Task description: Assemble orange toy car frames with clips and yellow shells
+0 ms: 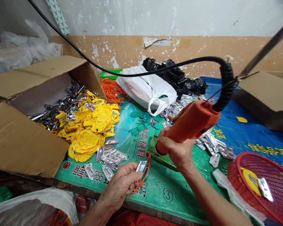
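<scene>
Between the thumb and fingers of my left hand (124, 179) is a small silver metal plate (141, 166), with a thin orange plastic strip (145, 179) along its right side. My right hand (179, 150) is wrapped round an orange electric screwdriver (191, 125), whose black cable runs up from its rear end. Its tip points down and left, over a green perforated tray (165, 161), and is hidden from view. Several loose silver plates (112, 157) lie just beyond my left hand on the green sheet. Yellow plastic parts (94, 122) are heaped behind them.
An open cardboard box (25, 141) with dark metal parts stands at left. Behind are orange strips (112, 89), a white plastic bag (147, 86) and black parts (174, 75). A red basket (233, 169) sits at right; another box (269, 91) is farther back. The cable (132, 74) crosses overhead.
</scene>
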### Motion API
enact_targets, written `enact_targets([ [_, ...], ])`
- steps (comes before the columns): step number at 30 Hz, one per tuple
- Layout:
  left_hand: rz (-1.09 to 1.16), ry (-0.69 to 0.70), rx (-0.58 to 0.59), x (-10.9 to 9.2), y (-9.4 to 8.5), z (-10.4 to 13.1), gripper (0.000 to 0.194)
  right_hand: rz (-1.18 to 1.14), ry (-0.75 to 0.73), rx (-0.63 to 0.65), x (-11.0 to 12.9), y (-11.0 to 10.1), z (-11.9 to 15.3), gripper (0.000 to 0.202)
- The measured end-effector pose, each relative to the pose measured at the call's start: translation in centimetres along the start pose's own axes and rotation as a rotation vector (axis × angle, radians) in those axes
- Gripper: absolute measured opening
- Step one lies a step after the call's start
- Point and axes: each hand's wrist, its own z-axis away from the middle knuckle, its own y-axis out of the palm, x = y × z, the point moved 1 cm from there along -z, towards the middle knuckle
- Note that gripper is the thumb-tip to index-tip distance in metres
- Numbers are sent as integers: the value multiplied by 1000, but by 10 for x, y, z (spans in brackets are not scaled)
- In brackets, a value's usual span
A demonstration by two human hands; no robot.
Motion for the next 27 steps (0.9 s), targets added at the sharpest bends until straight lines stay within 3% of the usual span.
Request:
enact_targets([
  [7, -24, 9, 12, 1, -3, -1, 28, 49, -2, -3, -7, 0, -2, 14],
  [13, -24, 32, 11, -1, -3, 0, 26, 74, -14, -6, -12, 1, -2, 26],
  [21, -45, 97, -36, 0, -4, -1, 27, 104, -16, 24, -12, 3, 0, 27],
  [27, -136, 110, -78, -2, -7, -1, 21, 129, -19, 96, -11, 4, 3, 13],
])
